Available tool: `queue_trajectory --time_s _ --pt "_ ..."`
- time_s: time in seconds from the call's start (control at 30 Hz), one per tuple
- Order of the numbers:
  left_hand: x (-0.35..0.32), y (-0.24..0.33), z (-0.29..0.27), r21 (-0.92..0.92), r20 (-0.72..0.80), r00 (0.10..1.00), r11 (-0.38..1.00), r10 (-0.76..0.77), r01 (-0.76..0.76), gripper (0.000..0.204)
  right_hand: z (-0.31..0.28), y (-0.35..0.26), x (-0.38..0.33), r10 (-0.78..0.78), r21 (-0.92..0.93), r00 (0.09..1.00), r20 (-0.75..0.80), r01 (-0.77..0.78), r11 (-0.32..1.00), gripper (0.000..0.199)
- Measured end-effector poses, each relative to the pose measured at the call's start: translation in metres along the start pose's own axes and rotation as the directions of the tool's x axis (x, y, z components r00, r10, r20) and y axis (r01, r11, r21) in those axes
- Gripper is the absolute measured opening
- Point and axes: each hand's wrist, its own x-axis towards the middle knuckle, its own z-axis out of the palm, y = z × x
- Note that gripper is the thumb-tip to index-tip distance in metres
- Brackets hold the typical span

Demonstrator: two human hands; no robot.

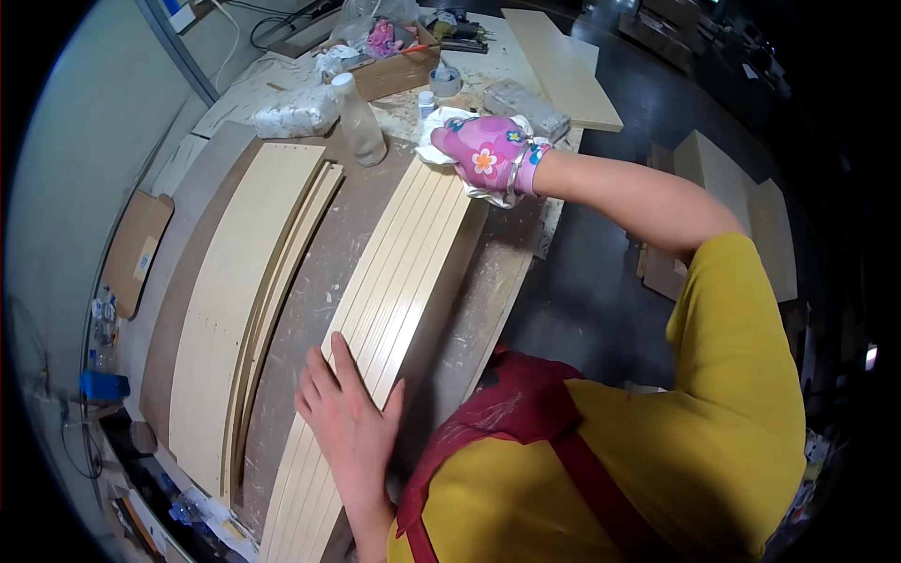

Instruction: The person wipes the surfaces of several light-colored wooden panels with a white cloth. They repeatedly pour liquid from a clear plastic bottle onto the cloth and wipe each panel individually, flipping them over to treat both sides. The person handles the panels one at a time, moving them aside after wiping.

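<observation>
Pressing a white rag [441, 141], the gloved right hand [490, 153] rubs cream strips [394, 281].

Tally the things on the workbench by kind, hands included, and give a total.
Stacks of cream panels: 2, one under the hands, one to its left
Clear plastic bottle: 1
White cloth under the gloved right hand: 1
Cardboard box: 1
Tape roll: 1
Hands: 2, the left hand bare and flat on the stack
Total: 8
</observation>
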Motion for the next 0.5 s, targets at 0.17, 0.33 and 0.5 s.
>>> queue_trajectory --time_s 0.17,0.33,0.5 --pt "-0.002 0.003 0.000 0.013 0.002 1.000 1.000 0.005 -0.005 0.085 0.031 -0.102 -0.029 -0.156 0.793 0.984 0.084 0.028 0.608 0.022" --pt "-0.003 0.004 -0.004 -0.002 0.008 1.000 1.000 -0.004 0.004 0.085 0.030 -0.033 -0.019 -0.014 0.402 0.995 -0.103 0.054 0.914 0.024" --pt "-0.003 0.007 -0.004 0.006 0.011 1.000 1.000 0.007 -0.007 0.086 0.004 0.076 -0.007 0.380 0.204 0.925 -0.020 -0.369 0.907 0.030"
